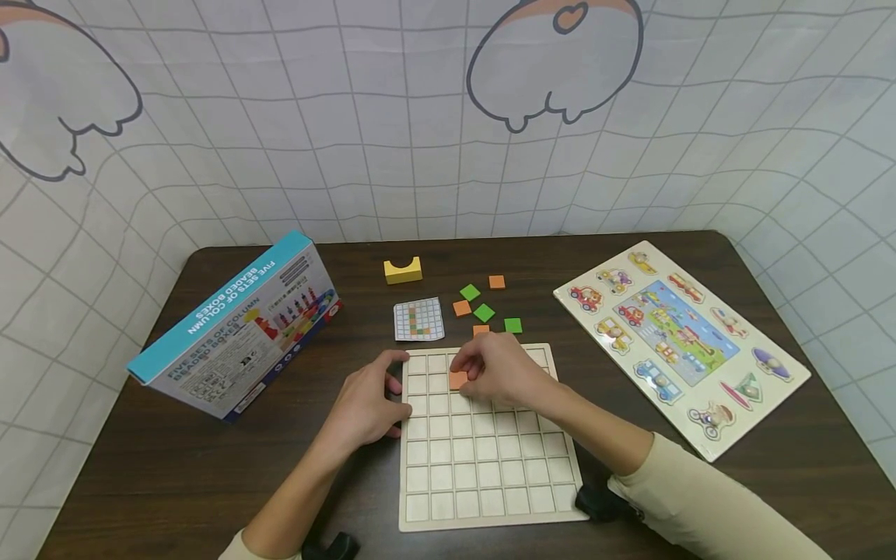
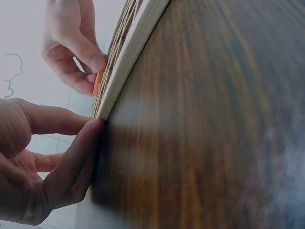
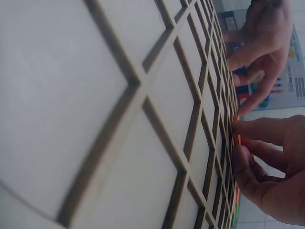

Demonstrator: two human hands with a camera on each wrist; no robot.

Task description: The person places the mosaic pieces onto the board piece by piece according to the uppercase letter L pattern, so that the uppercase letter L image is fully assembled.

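- Right hand [image 1: 505, 372], centre of the frame: thumb and fingertips pinch an orange square tile [image 1: 458, 380] at the wooden grid board [image 1: 439, 474]'s upper rows.
- Left hand [image 1: 371, 400], left of centre: fingers spread, touching the board's left edge.
- Step in hand seems to be seating the tile; the next move likely calls for aligning it between ridges.
- Lower compartments hold no tiles; the right hand hides some upper ones.

Plain cream sleeves [image 1: 707, 498] ending on forearms [image 1: 595, 432]; black units [image 1: 598, 502] beneath; hands [image 1: 365, 400] bare.
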